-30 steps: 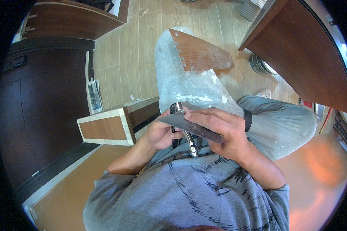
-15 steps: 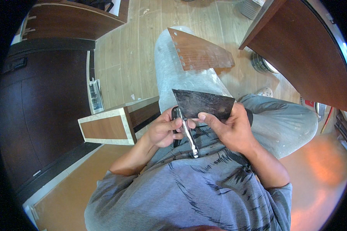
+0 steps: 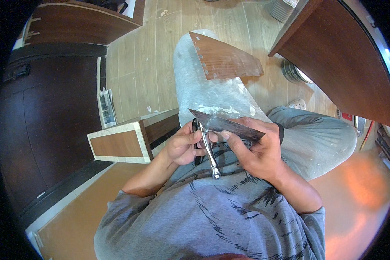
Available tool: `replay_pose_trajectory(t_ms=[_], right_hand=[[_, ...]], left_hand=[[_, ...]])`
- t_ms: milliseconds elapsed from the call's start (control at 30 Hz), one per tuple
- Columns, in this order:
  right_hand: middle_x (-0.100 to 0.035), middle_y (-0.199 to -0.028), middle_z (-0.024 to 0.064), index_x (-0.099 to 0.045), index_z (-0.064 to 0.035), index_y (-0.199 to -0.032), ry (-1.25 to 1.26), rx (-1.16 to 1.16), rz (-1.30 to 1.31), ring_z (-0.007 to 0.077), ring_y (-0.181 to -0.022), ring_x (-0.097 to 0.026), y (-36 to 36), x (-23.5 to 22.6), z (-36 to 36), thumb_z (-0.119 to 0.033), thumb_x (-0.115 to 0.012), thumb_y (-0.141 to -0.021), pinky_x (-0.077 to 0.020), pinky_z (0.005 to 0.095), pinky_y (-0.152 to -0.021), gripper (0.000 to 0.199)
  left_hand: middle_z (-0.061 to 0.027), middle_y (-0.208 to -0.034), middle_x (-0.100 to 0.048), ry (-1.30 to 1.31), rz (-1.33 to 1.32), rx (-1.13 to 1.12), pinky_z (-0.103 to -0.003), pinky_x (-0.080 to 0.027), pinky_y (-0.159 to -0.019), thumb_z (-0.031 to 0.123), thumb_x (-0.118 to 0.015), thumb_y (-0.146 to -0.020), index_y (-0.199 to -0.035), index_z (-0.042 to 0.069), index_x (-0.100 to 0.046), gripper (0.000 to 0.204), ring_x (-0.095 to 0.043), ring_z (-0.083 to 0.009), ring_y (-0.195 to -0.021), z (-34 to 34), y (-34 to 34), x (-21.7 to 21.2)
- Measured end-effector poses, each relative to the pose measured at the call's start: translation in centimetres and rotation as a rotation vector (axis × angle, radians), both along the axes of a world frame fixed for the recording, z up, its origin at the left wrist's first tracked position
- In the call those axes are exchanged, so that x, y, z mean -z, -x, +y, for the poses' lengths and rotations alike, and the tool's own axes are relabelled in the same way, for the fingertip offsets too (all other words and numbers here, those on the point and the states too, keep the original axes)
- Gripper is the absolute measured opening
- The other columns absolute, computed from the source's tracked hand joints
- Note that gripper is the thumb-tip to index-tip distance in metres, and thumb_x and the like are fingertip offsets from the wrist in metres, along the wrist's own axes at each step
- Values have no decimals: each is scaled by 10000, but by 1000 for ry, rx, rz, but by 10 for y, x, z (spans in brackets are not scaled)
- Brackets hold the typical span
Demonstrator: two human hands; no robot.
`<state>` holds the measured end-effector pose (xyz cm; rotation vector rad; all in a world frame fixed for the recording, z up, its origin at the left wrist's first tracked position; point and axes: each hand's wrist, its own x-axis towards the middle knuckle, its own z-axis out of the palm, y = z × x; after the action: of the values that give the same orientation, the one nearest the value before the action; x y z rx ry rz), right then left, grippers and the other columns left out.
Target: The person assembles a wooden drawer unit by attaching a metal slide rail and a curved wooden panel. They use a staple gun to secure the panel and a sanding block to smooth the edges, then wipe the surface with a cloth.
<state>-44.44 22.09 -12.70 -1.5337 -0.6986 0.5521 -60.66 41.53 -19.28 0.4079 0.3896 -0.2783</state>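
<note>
In front of my belly, my left hand [image 3: 184,145] closes around a pliers-like hand tool [image 3: 210,158] with a shiny chrome handle and a black one. Its upper end meets the left edge of a thin, dark, scuffed sheet [image 3: 229,125]; fingers partly hide the jaws, so I cannot tell if they grip it. My right hand [image 3: 258,149] pinches that sheet, thumb at its near edge and fingers beneath, and holds it tilted. A brown wood-grain sheet [image 3: 225,56] with a row of round pale spots along its left edge rests over my lower leg.
At my left stands a pale-edged wooden box-like piece [image 3: 117,145], beside a dark door panel [image 3: 52,108]. A large brown cabinet panel [image 3: 342,56] leans in at the right, with a bucket [image 3: 295,71] beneath it. Tiled wood-look floor [image 3: 138,78] lies ahead.
My right hand has tipped the dark sheet so it shows more edge-on, its far edge lower. The tool's chrome handle has shifted slightly left. The brown sheet has stayed put.
</note>
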Motion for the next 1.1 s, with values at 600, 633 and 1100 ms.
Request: replay_pose_trajectory(t_ms=[600,633,1100], right_hand=[[-770,-1024,104,-707,62,-1097,-35,-57,808,141,-916,-737,-6,3,-1,21,-666,-1001,-646,310,-828,112],[-769,-1032,109,-703,65,-1095,-42,-41,861,144,-918,-737,-6,3,0,22,-663,-1002,-651,315,-830,110],[-784,-936,52,-737,39,-1026,1,-16,357,107,-865,-699,0,1,-7,-15,-719,-968,-563,299,-803,82]], left_hand=[[-139,-1164,-753,-114,-5,86,-212,-351,-569,292,-712,-1029,-1339,29,-592,423,-605,-73,-820,0,-2,-7],[-141,-1166,-752,-126,-12,91,-213,-349,-568,295,-711,-1030,-1328,27,-598,416,-601,-72,-813,0,-2,-8],[-147,-1172,-745,-58,-38,59,-211,-356,-570,265,-690,-1045,-1303,31,-628,354,-578,-72,-779,0,0,-2]])
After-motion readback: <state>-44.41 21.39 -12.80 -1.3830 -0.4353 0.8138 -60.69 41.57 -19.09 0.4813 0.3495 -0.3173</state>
